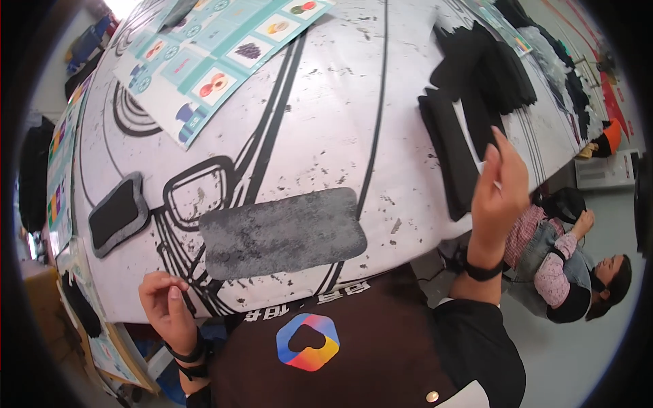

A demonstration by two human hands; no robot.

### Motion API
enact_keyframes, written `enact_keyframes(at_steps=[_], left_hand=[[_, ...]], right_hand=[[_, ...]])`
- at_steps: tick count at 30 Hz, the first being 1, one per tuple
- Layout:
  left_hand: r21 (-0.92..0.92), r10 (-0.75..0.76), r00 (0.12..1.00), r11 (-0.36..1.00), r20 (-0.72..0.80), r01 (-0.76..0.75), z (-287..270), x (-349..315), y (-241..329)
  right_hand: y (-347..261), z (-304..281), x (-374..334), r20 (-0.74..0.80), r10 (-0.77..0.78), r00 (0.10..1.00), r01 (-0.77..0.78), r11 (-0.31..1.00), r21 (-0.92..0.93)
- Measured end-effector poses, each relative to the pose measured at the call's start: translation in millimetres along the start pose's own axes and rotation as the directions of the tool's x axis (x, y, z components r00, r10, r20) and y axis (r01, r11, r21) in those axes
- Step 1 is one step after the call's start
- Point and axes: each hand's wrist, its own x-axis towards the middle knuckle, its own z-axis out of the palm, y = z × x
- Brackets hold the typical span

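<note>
My left hand is at the near left table edge with its fingers curled in and thumb pressed close to them. Whatever it pinches, if anything, is too small to make out. In front of me lies a flat, mottled grey slab with rounded corners, untouched by either hand. My right hand is raised at the right, its thumb and forefinger stretched out and slightly apart. It hovers by a row of folded black fabric strips; contact cannot be told. Behind them sits a heap of black fabric pieces.
A smaller grey piece with a black centre lies at the left. Teal and white printed sheets cover the far left of the white patterned tablecloth. Another person sits at the right, beyond the table edge.
</note>
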Motion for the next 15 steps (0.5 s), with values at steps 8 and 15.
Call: enact_keyframes(at_steps=[8, 15], left_hand=[[-0.522, -0.257, 0.828, 0.674, 0.498, 0.523, 5, 4, 20], [-0.316, -0.423, 0.735, 0.706, 0.530, 0.634, 16, 18, 26]], right_hand=[[-74, -5, -22, -0.087, -0.674, 0.733, 0.454, 0.390, 0.801], [-57, -6, -48, 0.165, -0.498, 0.851, 0.108, 0.474, 0.874]])
